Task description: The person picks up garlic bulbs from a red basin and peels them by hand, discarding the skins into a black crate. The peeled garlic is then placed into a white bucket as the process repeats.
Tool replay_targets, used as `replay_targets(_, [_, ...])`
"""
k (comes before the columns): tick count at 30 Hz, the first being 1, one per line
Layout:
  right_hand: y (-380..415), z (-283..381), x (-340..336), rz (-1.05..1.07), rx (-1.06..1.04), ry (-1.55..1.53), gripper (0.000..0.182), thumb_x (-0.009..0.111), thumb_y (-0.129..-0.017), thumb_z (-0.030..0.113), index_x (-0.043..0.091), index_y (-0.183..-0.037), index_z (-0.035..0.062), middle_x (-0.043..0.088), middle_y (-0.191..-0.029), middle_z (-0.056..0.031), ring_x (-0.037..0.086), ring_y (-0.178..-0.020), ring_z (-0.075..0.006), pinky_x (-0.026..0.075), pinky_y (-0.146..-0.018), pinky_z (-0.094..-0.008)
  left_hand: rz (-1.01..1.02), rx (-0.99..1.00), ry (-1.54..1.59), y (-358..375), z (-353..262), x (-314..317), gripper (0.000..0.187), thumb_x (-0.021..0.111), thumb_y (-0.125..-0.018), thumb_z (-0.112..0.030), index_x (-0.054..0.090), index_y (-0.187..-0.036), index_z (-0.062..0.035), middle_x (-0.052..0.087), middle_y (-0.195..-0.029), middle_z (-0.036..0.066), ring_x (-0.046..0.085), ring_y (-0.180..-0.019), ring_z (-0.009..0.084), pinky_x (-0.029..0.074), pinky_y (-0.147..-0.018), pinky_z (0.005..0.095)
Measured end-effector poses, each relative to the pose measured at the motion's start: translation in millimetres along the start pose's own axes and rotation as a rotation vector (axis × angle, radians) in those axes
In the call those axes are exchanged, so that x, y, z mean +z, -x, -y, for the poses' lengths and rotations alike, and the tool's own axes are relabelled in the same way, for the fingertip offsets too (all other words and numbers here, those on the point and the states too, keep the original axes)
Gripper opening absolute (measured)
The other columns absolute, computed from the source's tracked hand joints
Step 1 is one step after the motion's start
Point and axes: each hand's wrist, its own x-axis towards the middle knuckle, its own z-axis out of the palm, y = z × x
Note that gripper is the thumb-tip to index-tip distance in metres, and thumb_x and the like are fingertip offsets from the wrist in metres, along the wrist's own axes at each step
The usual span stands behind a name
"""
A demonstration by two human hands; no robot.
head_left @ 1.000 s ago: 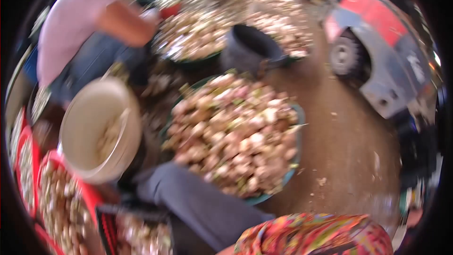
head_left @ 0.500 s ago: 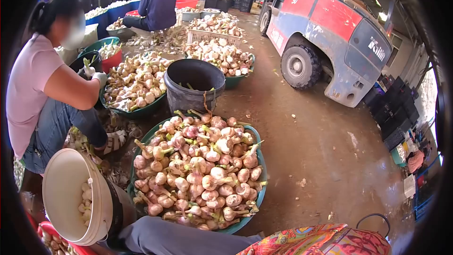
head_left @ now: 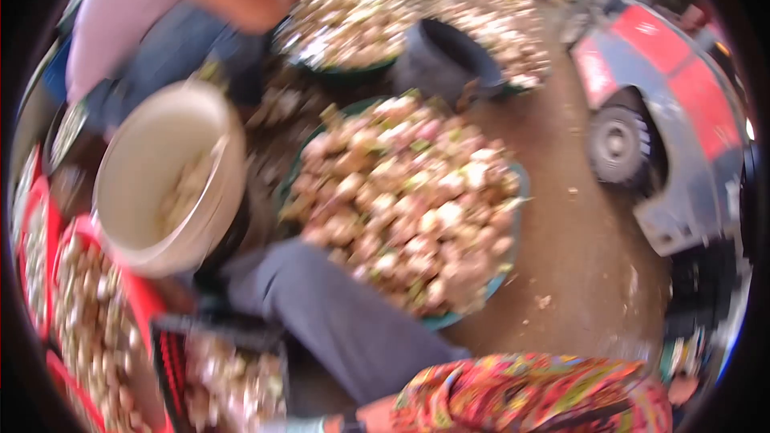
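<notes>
My right hand shows only as a strip of pale glove at the bottom edge, beyond a dark wristband and a bright patterned sleeve. Its fingers are cut off by the frame, so what they hold cannot be seen. It is nearest to a black crate with garlic bulbs inside. My left hand is out of view. A white bucket with some pale garlic in the bottom stands above the crate. Past my grey trouser leg sits a round green tub heaped with untrimmed garlic.
Red containers of garlic line the left. A co-worker in a pink top crouches behind the white bucket. A dark bucket stands among garlic heaps at the back. A red and grey forklift is on the right.
The view has swung left and down, with blur. The black crate, more of the red containers and my gloved right wrist have come into view.
</notes>
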Motion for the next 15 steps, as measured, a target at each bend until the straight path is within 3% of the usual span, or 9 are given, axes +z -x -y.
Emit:
replay_targets(1, [0,-2,12,-0.186,0.046,-0.001,0.023,0.045,-0.088,0.015,0.061,-0.095,0.0000,0.060,-0.080,-0.0204,0.058,-0.071,-0.0330,0.049,-0.068,-0.0422,-0.037,0.027,-0.055,16,-25,-17,0.036,0.050,-0.089,-0.017,0.050,-0.121,0.0001,0.056,-0.114,0.010,0.053,-0.106,0.0227,0.043,-0.089,0.0347])
replay_targets(3, [-6,-32,24,0.002,0.141,0.416,0.023,0.042,-0.091,0.011,0.063,-0.099,0.0054,0.064,-0.085,-0.0153,0.060,-0.081,-0.0224,0.049,-0.077,-0.0341,-0.139,0.102,-0.167,61,-77,-37,0.038,0.050,-0.089,-0.016,0.050,-0.124,0.0005,0.056,-0.117,0.010,0.054,-0.109,0.0231,0.043,-0.091,0.0354])
replay_targets(4, [-3,-10,5,0.004,-0.057,0.711,0.017,0.050,-0.084,0.012,0.062,-0.094,0.0055,0.064,-0.079,-0.0181,0.064,-0.076,-0.0311,0.051,-0.065,-0.0396,-0.171,0.134,-0.228,80,-107,-34,0.040,0.050,-0.090,-0.016,0.050,-0.125,0.0006,0.056,-0.118,0.010,0.054,-0.111,0.0233,0.043,-0.092,0.0357])
replay_targets(5, [-10,-25,7,-0.037,-0.027,0.792,0.016,0.054,-0.080,0.013,0.062,-0.092,0.0051,0.063,-0.073,-0.0169,0.064,-0.069,-0.0340,0.051,-0.057,-0.0440,-0.450,0.162,-0.484,81,-110,8,0.044,0.052,-0.089,-0.015,0.045,-0.130,0.0010,0.053,-0.125,0.013,0.050,-0.115,0.0249,0.039,-0.097,0.0367])
replay_targets(6, [-13,-8,-1,0.016,0.083,0.965,0.017,0.053,-0.081,0.013,0.062,-0.093,0.0053,0.063,-0.075,-0.0167,0.064,-0.069,-0.0330,0.051,-0.059,-0.0431,-0.340,0.108,0.286,82,-118,-7,0.049,0.054,-0.089,-0.014,0.040,-0.134,0.0007,0.052,-0.125,0.014,0.051,-0.113,0.0251,0.038,-0.097,0.0360])
replay_targets(8, [-20,-5,-9,-0.074,-0.056,1.057,0.020,0.052,-0.082,0.012,0.061,-0.099,0.0066,0.063,-0.084,-0.0167,0.064,-0.073,-0.0318,0.052,-0.060,-0.0429,-0.333,0.155,0.448,78,-128,10,0.051,0.054,-0.091,-0.017,0.039,-0.136,0.0004,0.053,-0.123,0.014,0.051,-0.109,0.0266,0.039,-0.098,0.0405])
replay_targets(10, [-10,39,-16,-0.075,-0.001,0.948,0.029,0.064,-0.080,0.021,0.060,-0.104,0.0059,0.063,-0.089,-0.0168,0.063,-0.078,-0.0312,0.052,-0.068,-0.0407,-0.448,0.176,0.431,78,-131,17,0.047,0.055,-0.092,-0.014,0.041,-0.135,-0.0005,0.052,-0.125,0.016,0.051,-0.113,0.0281,0.041,-0.100,0.0470])
replay_targets(12, [0,53,-14,0.071,-0.128,0.605,0.034,0.070,-0.077,0.028,0.062,-0.101,0.0060,0.064,-0.087,-0.0161,0.064,-0.079,-0.0314,0.051,-0.070,-0.0400,-0.443,0.180,0.397,77,-132,23,0.042,0.055,-0.093,-0.016,0.045,-0.131,-0.0011,0.053,-0.123,0.015,0.052,-0.112,0.0265,0.042,-0.100,0.0434])
replay_targets(15, [7,70,-6,0.305,0.091,0.379,0.034,0.070,-0.078,0.035,0.065,-0.090,0.0040,0.065,-0.081,-0.0168,0.064,-0.079,-0.0333,0.050,-0.070,-0.0399,-0.599,0.158,0.111,72,-124,30,0.043,0.064,-0.088,-0.014,0.049,-0.126,-0.0023,0.055,-0.121,0.014,0.054,-0.111,0.0256,0.045,-0.099,0.0396])
